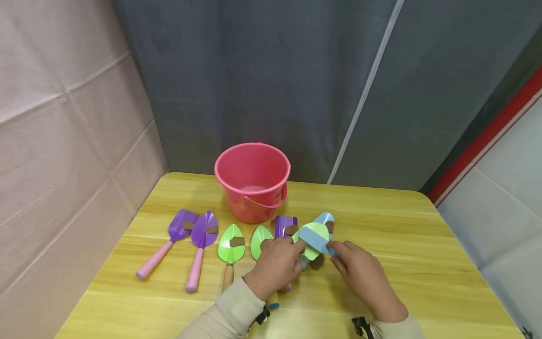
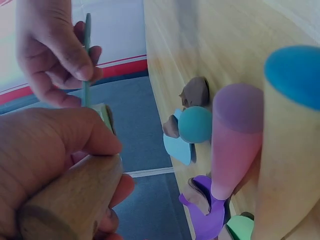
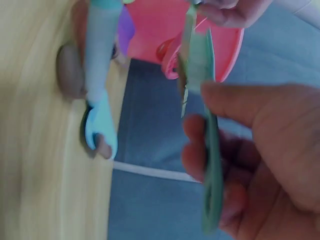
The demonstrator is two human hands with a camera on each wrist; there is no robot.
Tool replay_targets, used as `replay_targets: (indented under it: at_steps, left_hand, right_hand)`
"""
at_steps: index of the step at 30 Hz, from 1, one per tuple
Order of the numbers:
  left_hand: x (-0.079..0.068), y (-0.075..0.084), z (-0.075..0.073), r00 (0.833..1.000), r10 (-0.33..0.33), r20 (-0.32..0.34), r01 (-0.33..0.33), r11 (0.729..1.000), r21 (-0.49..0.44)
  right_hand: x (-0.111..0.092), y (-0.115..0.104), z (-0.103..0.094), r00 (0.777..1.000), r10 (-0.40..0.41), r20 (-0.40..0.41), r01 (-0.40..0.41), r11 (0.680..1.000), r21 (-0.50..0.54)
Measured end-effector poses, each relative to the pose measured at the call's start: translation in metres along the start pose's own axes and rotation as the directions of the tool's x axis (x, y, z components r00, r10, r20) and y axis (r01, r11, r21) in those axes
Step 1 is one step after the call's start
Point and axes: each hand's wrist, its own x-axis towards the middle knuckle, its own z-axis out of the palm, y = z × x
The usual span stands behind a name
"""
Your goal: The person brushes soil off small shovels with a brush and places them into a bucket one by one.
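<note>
My left hand grips the wooden handle of a small trowel with a light green blade, held above the table. In my right hand, thumb and fingers pinch a flat light-blue plastic scraper with a hole near its handle end. Its broad end overlaps the green blade in the head view; the right wrist view shows the two nearly edge-on, side by side. A brown piece is on the trowel's blade. Below the hands lie a blue trowel and a brown lump.
A pink bucket stands at the back, its handle hanging down. Left of my hands lie two purple trowels with pink handles and a green trowel, each with a brown piece. Another green trowel and a purple one are partly hidden by my left hand.
</note>
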Motion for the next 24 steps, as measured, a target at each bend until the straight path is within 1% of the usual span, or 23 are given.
replay_targets:
  at_steps: [2,4,6,8,10,12,14,15,17,19,21,24]
  left_hand:
    - [0.000,0.000,0.000,1.000,0.001,0.001,-0.001,1.000,-0.001]
    - [0.000,0.000,0.000,1.000,-0.001,0.001,0.001,1.000,-0.003]
    - [0.000,0.000,0.000,1.000,-0.001,-0.003,0.001,1.000,-0.006]
    - [0.000,-0.001,0.000,1.000,-0.006,-0.005,0.006,1.000,-0.006]
    - [0.000,-0.001,0.000,1.000,-0.007,-0.010,0.007,1.000,-0.006]
    - [0.000,0.000,-0.001,1.000,-0.007,-0.014,0.007,1.000,-0.005]
    - [-0.001,0.000,-0.002,1.000,-0.004,-0.016,0.004,1.000,-0.003]
    - [-0.001,0.000,-0.002,1.000,-0.002,-0.018,0.002,1.000,-0.004]
    - [-0.001,0.000,-0.001,1.000,-0.002,-0.020,0.002,1.000,-0.002]
    - [-0.001,0.000,-0.001,1.000,-0.001,-0.025,0.001,1.000,0.000]
    - [-0.002,-0.001,0.001,1.000,0.001,-0.028,-0.001,1.000,0.004]
    - [-0.002,-0.003,0.001,1.000,0.000,-0.025,0.000,1.000,-0.001]
  right_hand:
    - [0.000,0.004,0.000,0.998,0.060,-0.036,-0.061,0.998,-0.026]
    - [-0.001,0.007,0.000,0.990,0.117,-0.082,-0.120,0.992,-0.042]
    - [-0.001,0.009,0.000,0.984,0.139,-0.111,-0.144,0.989,-0.043]
    - [-0.001,0.008,0.000,0.989,0.103,-0.105,-0.108,0.994,-0.034]
    - [-0.001,0.005,0.000,0.997,0.042,-0.066,-0.043,0.999,-0.014]
    - [0.000,0.002,0.001,1.000,-0.012,-0.026,0.012,1.000,0.003]
    - [0.001,0.000,0.000,1.000,-0.018,-0.014,0.018,1.000,0.000]
    - [0.001,0.000,0.000,1.000,0.002,-0.021,-0.002,1.000,-0.007]
    - [0.001,0.003,-0.001,0.996,0.069,-0.053,-0.070,0.997,-0.024]
    - [0.000,0.007,-0.003,0.985,0.142,-0.098,-0.146,0.989,-0.032]
    - [-0.002,0.013,-0.006,0.971,0.193,-0.141,-0.198,0.980,-0.028]
    - [-0.005,0.020,-0.008,0.960,0.209,-0.187,-0.215,0.976,-0.014]
